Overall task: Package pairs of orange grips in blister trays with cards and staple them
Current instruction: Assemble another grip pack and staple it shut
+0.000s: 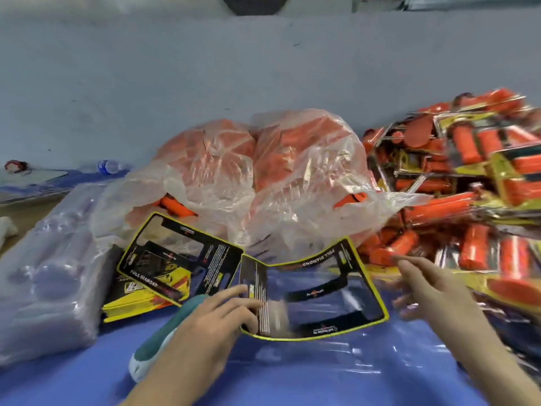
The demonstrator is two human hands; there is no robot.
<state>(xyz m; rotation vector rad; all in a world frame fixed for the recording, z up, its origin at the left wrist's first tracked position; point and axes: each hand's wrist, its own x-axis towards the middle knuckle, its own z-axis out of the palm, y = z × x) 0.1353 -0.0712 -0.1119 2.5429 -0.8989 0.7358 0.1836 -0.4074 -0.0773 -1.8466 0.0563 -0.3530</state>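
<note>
Head view: a bulging clear bag of orange grips (257,177) fills the middle of the table, blocking the way to the far side. To its right lies a heap of finished packs (468,171), too many to count; to its left is one wrapped stack of blister trays (49,276). One water bottle (109,166) lies far left. The left hand (216,315) pinches the left edge of one bent card (313,291), just above one teal stapler (164,338). A second card (178,253) leans on the card stack (146,291). The right hand (433,291), blurred, has its fingers loosely spread near the heap. Bare blue table cover (292,376) runs along the near edge.
</note>
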